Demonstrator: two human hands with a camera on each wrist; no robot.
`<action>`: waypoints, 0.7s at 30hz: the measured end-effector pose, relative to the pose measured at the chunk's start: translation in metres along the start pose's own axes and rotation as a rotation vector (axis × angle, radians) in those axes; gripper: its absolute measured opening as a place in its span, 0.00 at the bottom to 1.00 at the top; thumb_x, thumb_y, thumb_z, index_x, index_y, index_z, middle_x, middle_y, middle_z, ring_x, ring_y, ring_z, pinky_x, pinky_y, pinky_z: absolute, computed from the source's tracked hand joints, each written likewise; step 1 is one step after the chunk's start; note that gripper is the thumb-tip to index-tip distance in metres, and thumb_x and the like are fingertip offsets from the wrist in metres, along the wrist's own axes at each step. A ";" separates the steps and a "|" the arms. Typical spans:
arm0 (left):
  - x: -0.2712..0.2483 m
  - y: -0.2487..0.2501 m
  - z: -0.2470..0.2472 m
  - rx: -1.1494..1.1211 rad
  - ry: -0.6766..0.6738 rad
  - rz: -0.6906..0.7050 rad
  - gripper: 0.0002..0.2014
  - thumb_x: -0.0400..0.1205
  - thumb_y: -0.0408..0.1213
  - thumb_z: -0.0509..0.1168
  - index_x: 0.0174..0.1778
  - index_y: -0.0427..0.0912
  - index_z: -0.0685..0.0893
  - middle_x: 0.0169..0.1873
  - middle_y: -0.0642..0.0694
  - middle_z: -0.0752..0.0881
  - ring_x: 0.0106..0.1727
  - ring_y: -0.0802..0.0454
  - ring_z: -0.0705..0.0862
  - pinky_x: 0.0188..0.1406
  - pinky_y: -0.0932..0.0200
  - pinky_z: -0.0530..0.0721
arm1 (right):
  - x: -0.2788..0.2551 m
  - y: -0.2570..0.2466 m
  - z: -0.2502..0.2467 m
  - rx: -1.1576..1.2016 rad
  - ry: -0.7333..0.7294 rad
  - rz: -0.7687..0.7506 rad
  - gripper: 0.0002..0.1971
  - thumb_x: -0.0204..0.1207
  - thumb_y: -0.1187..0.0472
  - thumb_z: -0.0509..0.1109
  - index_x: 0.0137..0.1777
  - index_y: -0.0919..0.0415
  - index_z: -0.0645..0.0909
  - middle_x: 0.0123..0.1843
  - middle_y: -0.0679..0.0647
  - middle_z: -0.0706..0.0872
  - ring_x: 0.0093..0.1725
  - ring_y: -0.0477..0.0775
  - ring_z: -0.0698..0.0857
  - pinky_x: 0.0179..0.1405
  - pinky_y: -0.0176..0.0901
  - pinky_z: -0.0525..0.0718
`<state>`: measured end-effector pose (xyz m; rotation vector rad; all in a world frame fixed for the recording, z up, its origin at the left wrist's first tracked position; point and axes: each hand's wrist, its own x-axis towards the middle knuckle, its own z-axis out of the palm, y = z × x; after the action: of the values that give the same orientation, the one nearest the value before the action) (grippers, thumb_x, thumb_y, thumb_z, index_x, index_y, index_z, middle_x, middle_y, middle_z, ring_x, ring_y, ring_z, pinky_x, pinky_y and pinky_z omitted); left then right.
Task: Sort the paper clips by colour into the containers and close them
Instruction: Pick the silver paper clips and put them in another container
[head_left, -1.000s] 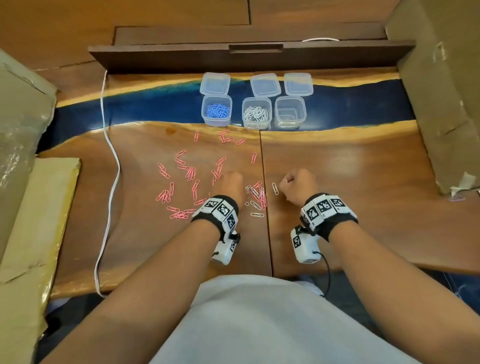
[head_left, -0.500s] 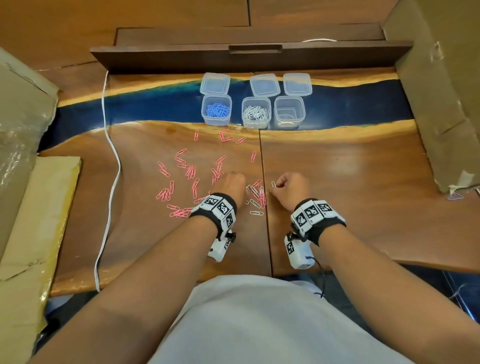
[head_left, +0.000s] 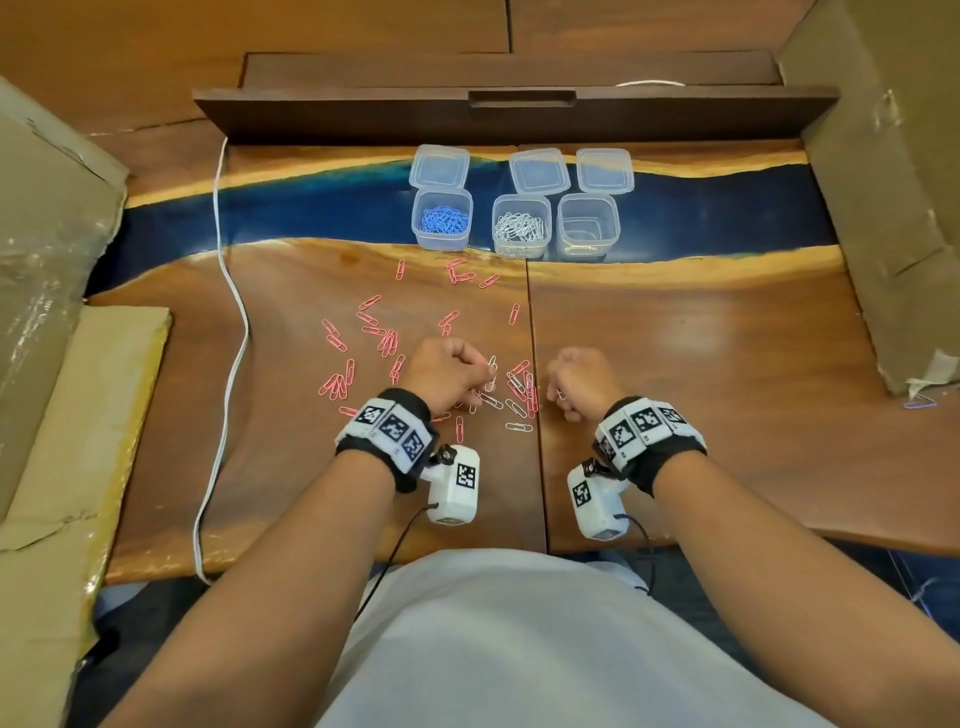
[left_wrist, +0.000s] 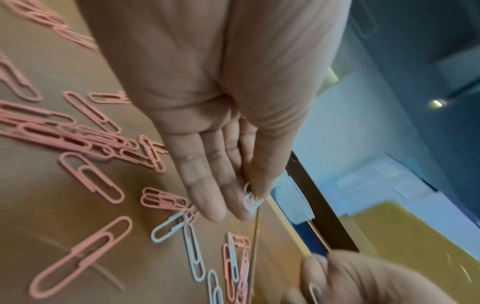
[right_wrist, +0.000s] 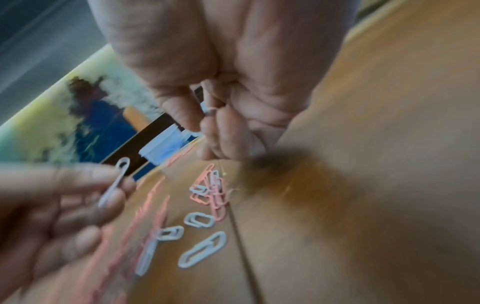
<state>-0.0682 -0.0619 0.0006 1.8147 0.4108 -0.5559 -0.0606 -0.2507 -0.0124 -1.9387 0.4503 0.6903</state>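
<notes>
— Our left hand (head_left: 448, 375) had a white paper clip (head_left: 492, 368) pinched between thumb and fingertips, lifted just above the heap. In the left wrist view the same clip (left_wrist: 250, 198) sat at the tip of the thumb, the other fingers lying fairly straight beside it.

— And our right hand (head_left: 579, 382)?

— It was curled into a fist just right of the table seam. The right wrist view was blurred, but we thought we made out a white clip (right_wrist: 209, 110) tucked among the folded fingers; we could not count how many.

— So which step were we on?

— Picking the last white clips (head_left: 511, 402) out of the pink paper clips (head_left: 387, 343) scattered over the table (head_left: 701, 338). The blue container (head_left: 441, 221) already held blue clips, the middle container (head_left: 521, 227) held white ones, and the right container (head_left: 588, 225) looked empty. All three lids (head_left: 537, 170) lay open behind them.

— What did the next move call for?

— We judged that a few more whites near the seam wanted gathering, then a carry forward to the middle container, releasing low over it so none bounced out. The pinks would go in the empty one afterwards, and the lids last.
</notes>
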 end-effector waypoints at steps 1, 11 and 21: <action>-0.002 -0.001 -0.004 -0.094 -0.026 -0.034 0.04 0.76 0.26 0.72 0.41 0.36 0.83 0.39 0.39 0.88 0.34 0.49 0.87 0.36 0.56 0.89 | -0.001 0.001 0.000 0.190 -0.007 0.047 0.10 0.69 0.74 0.59 0.34 0.59 0.72 0.27 0.58 0.78 0.20 0.52 0.69 0.17 0.38 0.65; -0.001 -0.011 -0.005 -0.386 -0.260 -0.148 0.10 0.85 0.28 0.57 0.53 0.34 0.84 0.40 0.42 0.83 0.37 0.50 0.84 0.27 0.55 0.84 | -0.004 0.005 0.008 0.013 0.015 -0.018 0.10 0.75 0.67 0.62 0.41 0.57 0.84 0.26 0.47 0.81 0.20 0.44 0.73 0.19 0.38 0.71; 0.022 -0.019 -0.001 0.357 0.009 0.129 0.06 0.76 0.36 0.73 0.36 0.48 0.84 0.28 0.52 0.80 0.29 0.53 0.76 0.37 0.57 0.79 | -0.002 0.020 0.022 -0.097 0.072 -0.202 0.15 0.76 0.71 0.68 0.52 0.50 0.87 0.38 0.49 0.88 0.18 0.40 0.69 0.20 0.34 0.70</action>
<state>-0.0604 -0.0554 -0.0265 2.1689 0.2061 -0.5572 -0.0794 -0.2396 -0.0327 -2.0714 0.2639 0.5218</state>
